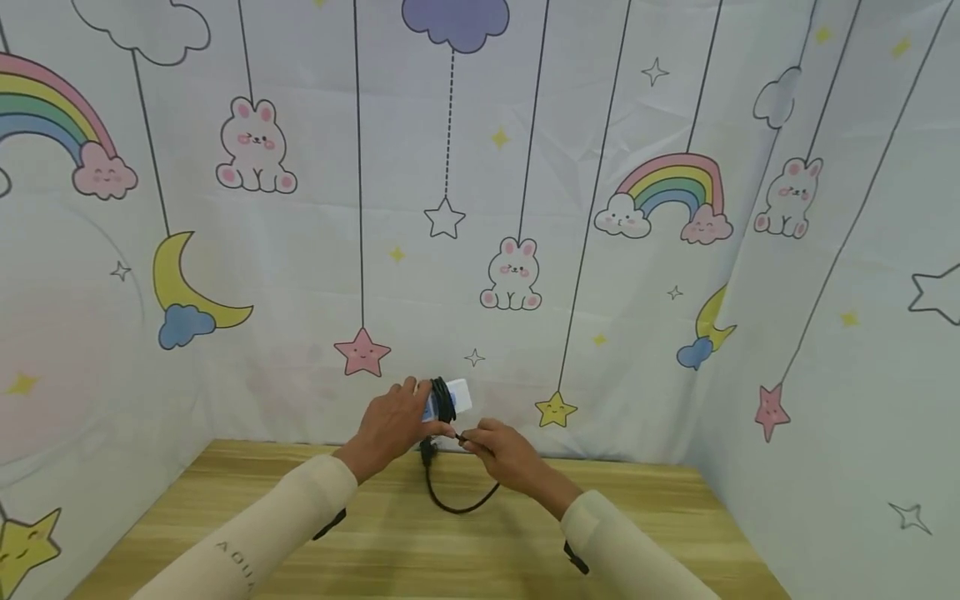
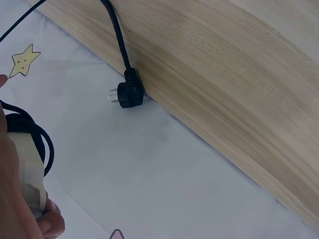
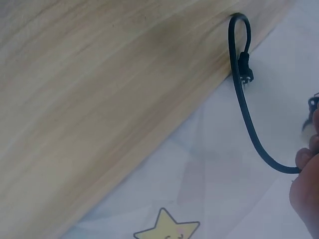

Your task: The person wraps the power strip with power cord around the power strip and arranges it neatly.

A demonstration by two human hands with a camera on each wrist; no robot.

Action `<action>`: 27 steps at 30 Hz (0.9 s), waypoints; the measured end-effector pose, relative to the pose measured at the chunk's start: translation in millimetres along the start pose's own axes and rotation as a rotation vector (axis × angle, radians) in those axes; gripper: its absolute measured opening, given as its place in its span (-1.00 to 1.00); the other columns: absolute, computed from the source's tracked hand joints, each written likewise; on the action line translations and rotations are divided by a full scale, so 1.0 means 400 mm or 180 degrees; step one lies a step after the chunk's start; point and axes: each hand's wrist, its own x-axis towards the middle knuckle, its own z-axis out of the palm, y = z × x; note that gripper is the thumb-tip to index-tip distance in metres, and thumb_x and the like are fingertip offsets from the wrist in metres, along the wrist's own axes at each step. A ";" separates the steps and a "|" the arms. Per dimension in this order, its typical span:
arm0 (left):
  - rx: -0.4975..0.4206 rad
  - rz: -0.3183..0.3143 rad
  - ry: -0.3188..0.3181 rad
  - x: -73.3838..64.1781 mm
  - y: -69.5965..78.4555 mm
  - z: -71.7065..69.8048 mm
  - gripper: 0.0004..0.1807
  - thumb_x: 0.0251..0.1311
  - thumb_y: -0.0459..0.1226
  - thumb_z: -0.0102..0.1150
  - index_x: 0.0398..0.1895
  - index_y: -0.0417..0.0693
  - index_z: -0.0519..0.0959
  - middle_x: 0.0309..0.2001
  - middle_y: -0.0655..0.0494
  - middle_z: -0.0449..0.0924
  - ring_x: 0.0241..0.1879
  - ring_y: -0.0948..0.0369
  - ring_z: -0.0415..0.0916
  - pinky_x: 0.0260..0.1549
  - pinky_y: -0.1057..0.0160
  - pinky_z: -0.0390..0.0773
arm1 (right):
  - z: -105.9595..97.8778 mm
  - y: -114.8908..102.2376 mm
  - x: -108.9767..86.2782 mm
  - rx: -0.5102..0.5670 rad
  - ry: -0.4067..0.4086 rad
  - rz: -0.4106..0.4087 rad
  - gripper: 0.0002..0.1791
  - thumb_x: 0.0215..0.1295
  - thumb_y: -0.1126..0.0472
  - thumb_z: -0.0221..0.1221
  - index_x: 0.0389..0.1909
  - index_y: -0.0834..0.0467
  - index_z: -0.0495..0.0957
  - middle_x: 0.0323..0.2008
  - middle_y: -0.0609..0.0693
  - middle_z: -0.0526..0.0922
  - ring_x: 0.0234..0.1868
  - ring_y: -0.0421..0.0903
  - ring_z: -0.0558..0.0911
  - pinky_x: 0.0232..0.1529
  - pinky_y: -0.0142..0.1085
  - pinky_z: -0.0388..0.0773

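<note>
Near the back edge of the table, my left hand (image 1: pixel 392 423) grips a white block (image 1: pixel 460 396) with blue patches; its exact kind is unclear. A black power cord (image 1: pixel 444 402) is wound around the block in several turns. My right hand (image 1: pixel 507 455) pinches the cord just right of the block. From there the loose cord hangs in a curve (image 3: pixel 251 129) and ends in a black plug (image 2: pixel 130 94) with metal prongs, below my left hand. In the left wrist view the hand covers much of the block. Only part of the right hand shows in the right wrist view.
A wood-grain table (image 1: pixel 450 554) lies under both hands. Behind it and along the sides hangs a white cloth (image 1: pixel 300 250) printed with rabbits, stars, moons and rainbows. Dark straps (image 1: pixel 576 558) show at the sleeves.
</note>
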 end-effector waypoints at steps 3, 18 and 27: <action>0.0127 0.0171 -0.0169 -0.007 -0.010 0.004 -0.03 0.19 0.49 0.38 0.24 -0.17 0.61 -0.17 -0.04 0.64 -0.44 0.17 0.48 -0.56 0.20 0.64 | -0.006 -0.006 0.005 -0.0344 0.0176 -0.0235 -0.77 0.65 0.21 0.29 0.14 0.15 0.84 -0.22 -0.03 0.70 -0.26 -0.20 0.50 -0.19 -0.38 0.57; 0.0195 0.0786 -0.0114 -0.021 -0.018 0.031 -0.12 0.20 0.59 0.33 0.08 0.03 0.61 -0.23 0.14 0.63 -0.46 0.28 0.45 -0.57 0.31 0.50 | -0.026 -0.007 0.022 -0.0660 0.0612 -0.0840 -0.89 0.40 0.17 0.51 -0.15 0.07 0.82 -0.29 -0.10 0.70 -0.30 -0.22 0.54 -0.26 -0.45 0.54; -0.0247 0.0586 -0.0113 -0.033 -0.034 0.049 -0.22 0.23 0.52 0.36 0.03 0.06 0.57 -0.32 0.19 0.51 -0.50 0.33 0.28 -0.60 0.31 0.30 | -0.042 0.006 0.024 -0.0247 0.0525 -0.0858 -0.88 0.48 0.17 0.45 -0.11 0.10 0.73 -0.25 -0.07 0.74 -0.32 -0.26 0.68 -0.23 -0.52 0.61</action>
